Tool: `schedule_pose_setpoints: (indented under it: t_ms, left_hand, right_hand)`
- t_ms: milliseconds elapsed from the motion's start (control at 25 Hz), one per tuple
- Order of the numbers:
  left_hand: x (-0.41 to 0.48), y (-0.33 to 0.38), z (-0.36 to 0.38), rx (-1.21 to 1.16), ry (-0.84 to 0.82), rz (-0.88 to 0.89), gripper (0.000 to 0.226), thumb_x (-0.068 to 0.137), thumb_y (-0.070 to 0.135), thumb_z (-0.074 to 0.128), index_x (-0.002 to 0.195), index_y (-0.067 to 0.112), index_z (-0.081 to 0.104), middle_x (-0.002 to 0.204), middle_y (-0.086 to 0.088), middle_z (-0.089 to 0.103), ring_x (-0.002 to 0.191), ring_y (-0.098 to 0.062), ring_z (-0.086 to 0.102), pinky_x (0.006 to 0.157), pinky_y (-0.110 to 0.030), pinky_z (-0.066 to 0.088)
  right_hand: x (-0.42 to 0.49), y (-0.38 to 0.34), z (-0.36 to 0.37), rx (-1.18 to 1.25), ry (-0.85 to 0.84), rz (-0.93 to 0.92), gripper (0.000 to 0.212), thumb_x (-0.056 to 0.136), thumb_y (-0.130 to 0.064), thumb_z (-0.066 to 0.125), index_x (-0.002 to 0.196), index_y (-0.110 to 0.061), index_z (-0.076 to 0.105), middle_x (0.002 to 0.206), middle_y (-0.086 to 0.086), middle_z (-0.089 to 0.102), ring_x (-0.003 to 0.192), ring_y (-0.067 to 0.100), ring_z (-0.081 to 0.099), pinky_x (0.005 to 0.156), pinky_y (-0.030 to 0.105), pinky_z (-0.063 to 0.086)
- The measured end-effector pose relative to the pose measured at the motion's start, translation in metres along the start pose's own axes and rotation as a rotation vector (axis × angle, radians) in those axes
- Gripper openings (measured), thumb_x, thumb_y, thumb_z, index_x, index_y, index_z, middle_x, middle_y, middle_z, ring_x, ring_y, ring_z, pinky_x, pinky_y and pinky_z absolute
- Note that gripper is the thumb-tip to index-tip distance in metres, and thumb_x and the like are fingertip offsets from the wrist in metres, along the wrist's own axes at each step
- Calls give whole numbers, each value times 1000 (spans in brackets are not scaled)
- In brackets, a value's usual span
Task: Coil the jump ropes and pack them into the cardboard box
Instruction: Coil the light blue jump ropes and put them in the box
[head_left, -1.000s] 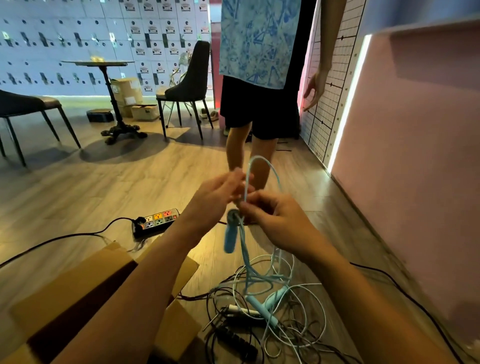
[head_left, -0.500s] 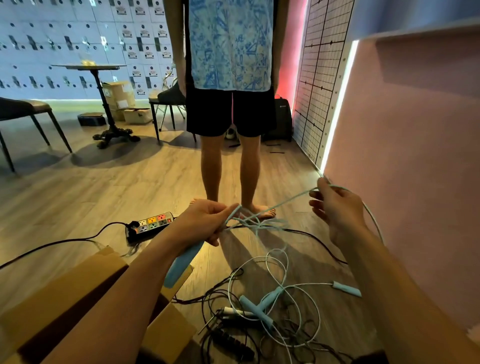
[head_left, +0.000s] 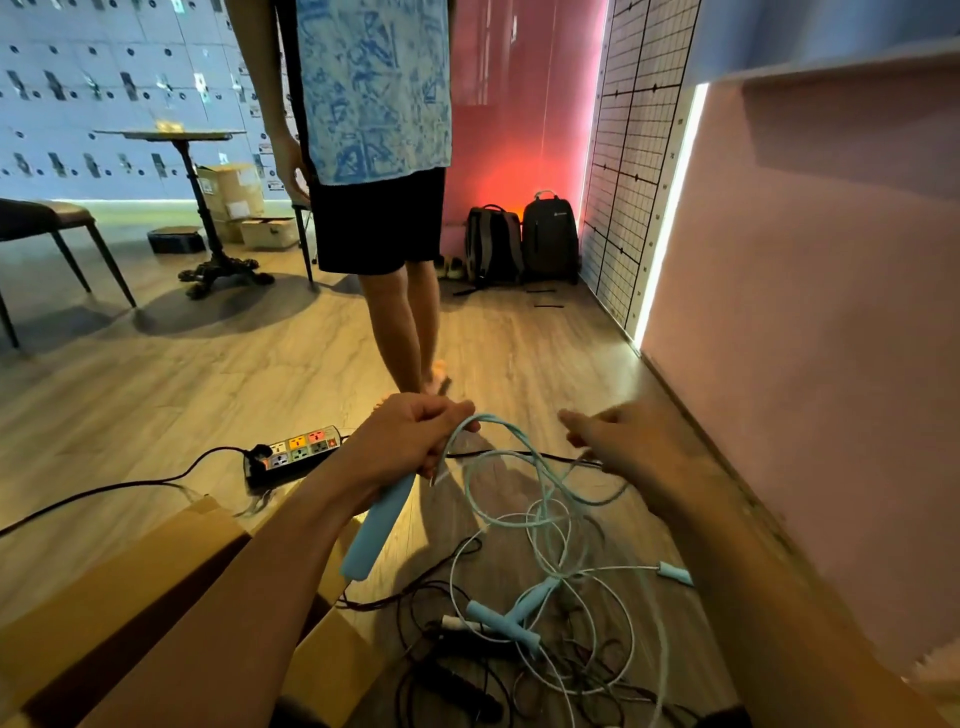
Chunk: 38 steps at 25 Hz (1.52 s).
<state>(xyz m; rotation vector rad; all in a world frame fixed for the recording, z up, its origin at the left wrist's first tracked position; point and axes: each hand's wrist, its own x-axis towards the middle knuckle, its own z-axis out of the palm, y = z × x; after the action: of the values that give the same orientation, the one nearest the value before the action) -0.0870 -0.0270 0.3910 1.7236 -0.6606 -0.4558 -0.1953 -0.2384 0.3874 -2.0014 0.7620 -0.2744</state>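
My left hand (head_left: 410, 441) grips a light blue jump rope handle (head_left: 376, 530) that points down, with a loop of its pale cord (head_left: 514, 457) hanging off the fist. My right hand (head_left: 628, 447) is blurred, fingers spread, beside the cord; I cannot tell whether it touches it. On the floor below lies a tangle of more jump ropes (head_left: 519, 613), with blue, white and black handles. The open cardboard box (head_left: 130, 587) sits at the lower left under my left forearm.
A person (head_left: 379, 218) stands barefoot just beyond my hands. A power strip (head_left: 296, 452) with a black cable lies on the wooden floor to the left. A pink wall (head_left: 810, 364) runs along the right. Two backpacks (head_left: 522, 239), a round table and chairs stand further back.
My right hand has let the cord slide and come back in from the right toward the left hand. The cord now hangs slack in loops. The standing person has shifted right.
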Motion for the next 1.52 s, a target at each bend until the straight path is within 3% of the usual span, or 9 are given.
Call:
schedule_pose_setpoints:
  t_ms: [80, 400, 520, 640, 800, 1040, 1120, 1280, 1520]
  left_hand:
    - [2, -2, -1, -59, 6, 18, 38, 96, 36, 57, 95, 1, 73, 66, -12, 40, 48, -12, 36, 46, -21, 38]
    - [-2, -1, -5, -251, -173, -1, 30, 88, 40, 59, 80, 14, 72, 56, 1, 35, 47, -10, 33, 45, -20, 35]
    - [-3, 3, -5, -212, -103, 15, 29, 85, 42, 60, 71, 20, 74, 58, -3, 36, 49, -12, 34, 46, -22, 36]
    - [-5, 5, -3, -214, -54, 11, 30, 86, 40, 58, 82, 13, 71, 58, -2, 39, 50, -11, 37, 48, -21, 37]
    - [-5, 5, 6, -101, -33, 27, 26, 98, 30, 54, 88, 10, 68, 57, 0, 42, 49, -9, 41, 48, -20, 39]
    - [8, -2, 9, -25, 243, 22, 25, 99, 29, 55, 88, 8, 59, 59, -1, 50, 48, -13, 43, 46, -26, 38]
    - [8, -1, 15, 8, 267, 21, 23, 99, 30, 56, 88, 9, 57, 58, 1, 53, 47, -10, 45, 46, -24, 40]
    - [6, 2, 25, 5, 168, 46, 11, 101, 12, 51, 95, 6, 57, 56, 4, 54, 50, -9, 46, 47, -23, 39]
    - [5, 2, 12, 26, 271, 8, 10, 102, 17, 51, 96, 10, 55, 66, 1, 54, 55, -13, 45, 46, -22, 38]
  right_hand:
    - [-8, -13, 2, -49, -14, -271, 16, 95, -30, 64, 106, -23, 73, 101, -3, 71, 85, 10, 67, 66, 27, 59]
    - [-22, -21, 12, 154, -780, -409, 67, 86, 7, 67, 127, -45, 56, 126, -11, 64, 112, 15, 67, 80, 42, 62]
    - [-26, -27, 19, 225, -620, -480, 31, 86, -23, 71, 117, -25, 69, 116, 1, 72, 102, 20, 71, 84, 41, 61]
    - [-27, -28, 25, 316, -422, -489, 43, 71, -40, 73, 108, -18, 71, 105, 4, 75, 98, 22, 72, 91, 41, 58]
    - [-21, -25, 31, 287, -400, -479, 27, 83, -17, 77, 107, -27, 71, 105, 1, 73, 97, 16, 71, 84, 31, 61]
    - [-17, -23, 20, -273, 298, -344, 25, 91, -43, 64, 111, -27, 69, 117, -6, 63, 113, 19, 51, 81, 36, 51]
    - [-30, -31, 31, -378, 273, -413, 37, 91, -56, 57, 108, -26, 70, 115, -7, 61, 118, 20, 47, 90, 44, 50]
    - [-42, -45, 54, 284, -162, -210, 32, 94, -44, 62, 96, -13, 72, 94, 10, 73, 92, 27, 70, 82, 45, 58]
    - [-21, -39, 38, 502, -144, -178, 19, 101, -14, 53, 103, -6, 70, 84, 7, 65, 72, 15, 64, 69, 27, 57]
